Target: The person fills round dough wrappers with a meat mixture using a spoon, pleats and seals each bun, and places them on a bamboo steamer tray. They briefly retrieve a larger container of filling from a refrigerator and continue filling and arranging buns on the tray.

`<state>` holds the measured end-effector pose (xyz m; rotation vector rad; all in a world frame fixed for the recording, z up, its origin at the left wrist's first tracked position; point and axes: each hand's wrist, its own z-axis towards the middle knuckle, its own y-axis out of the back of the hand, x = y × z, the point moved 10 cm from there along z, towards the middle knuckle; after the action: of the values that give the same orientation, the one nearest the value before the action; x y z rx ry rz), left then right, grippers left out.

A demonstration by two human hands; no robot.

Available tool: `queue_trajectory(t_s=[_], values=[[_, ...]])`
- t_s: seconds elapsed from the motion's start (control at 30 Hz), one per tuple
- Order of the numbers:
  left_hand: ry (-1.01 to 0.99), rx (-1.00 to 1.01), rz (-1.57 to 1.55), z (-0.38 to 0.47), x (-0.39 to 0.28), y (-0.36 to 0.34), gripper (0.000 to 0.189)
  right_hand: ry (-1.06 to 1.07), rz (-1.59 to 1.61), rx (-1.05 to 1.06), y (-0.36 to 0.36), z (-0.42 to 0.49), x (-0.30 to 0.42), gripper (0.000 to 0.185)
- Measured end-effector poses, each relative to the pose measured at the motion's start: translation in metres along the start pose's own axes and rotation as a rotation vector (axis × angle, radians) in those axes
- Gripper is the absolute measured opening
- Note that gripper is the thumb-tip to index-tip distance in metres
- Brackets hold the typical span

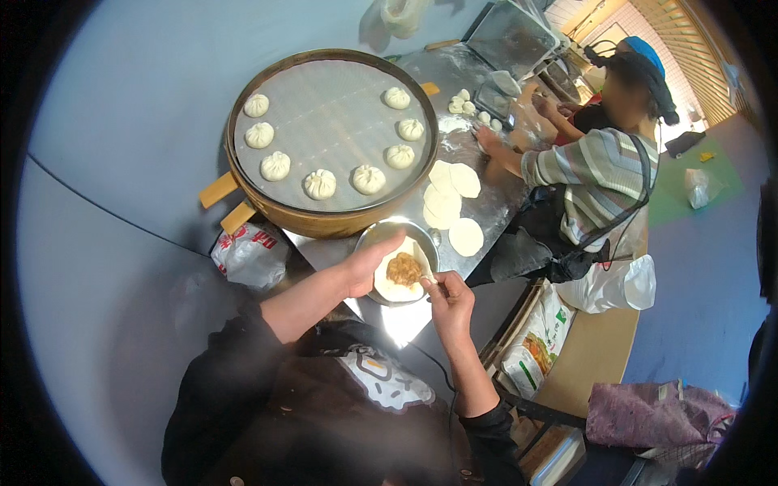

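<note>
My left hand [368, 261] supports a round dough wrapper [395, 293] with brown filling [404, 270] heaped in its middle. At the wrapper's right edge, the thumb and fingers of my right hand [448, 296] pinch the dough. Both hands are above a metal bowl [430, 236], whose inside is mostly hidden by the wrapper. Beyond it stands a round bamboo steamer [340, 226] lined with a pale mesh cloth [328, 115]. Several pleated buns [320, 184] sit around the cloth's edge. Flat dough wrappers [466, 237], some overlapping, lie on the metal table right of the bowl.
A co-worker [598, 176] stands at the right, one hand on the floured metal table [498, 209] near small dough balls [468, 107]. Another person is partly hidden behind. A plastic bag [258, 255] is below the steamer; a printed sack [540, 343] lies low at right.
</note>
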<state>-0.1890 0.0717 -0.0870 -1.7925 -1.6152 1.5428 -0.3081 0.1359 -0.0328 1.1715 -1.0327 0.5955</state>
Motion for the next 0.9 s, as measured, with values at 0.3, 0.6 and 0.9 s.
queue_trajectory(t_s=[0.3, 0.6, 0.9], values=[[-0.007, -0.075, 0.172, 0.000, -0.011, 0.001, 0.036, -0.338, 0.439, 0.176, -0.022, 0.009, -0.026, 0.016], [-0.072, -0.120, 0.402, 0.010, -0.011, 0.010, 0.031, -0.011, -0.073, 0.051, -0.004, 0.015, -0.010, 0.020], [0.000, -0.181, 0.588, 0.020, -0.010, 0.017, 0.030, 0.262, -0.165, 0.065, -0.007, 0.011, 0.014, 0.013]])
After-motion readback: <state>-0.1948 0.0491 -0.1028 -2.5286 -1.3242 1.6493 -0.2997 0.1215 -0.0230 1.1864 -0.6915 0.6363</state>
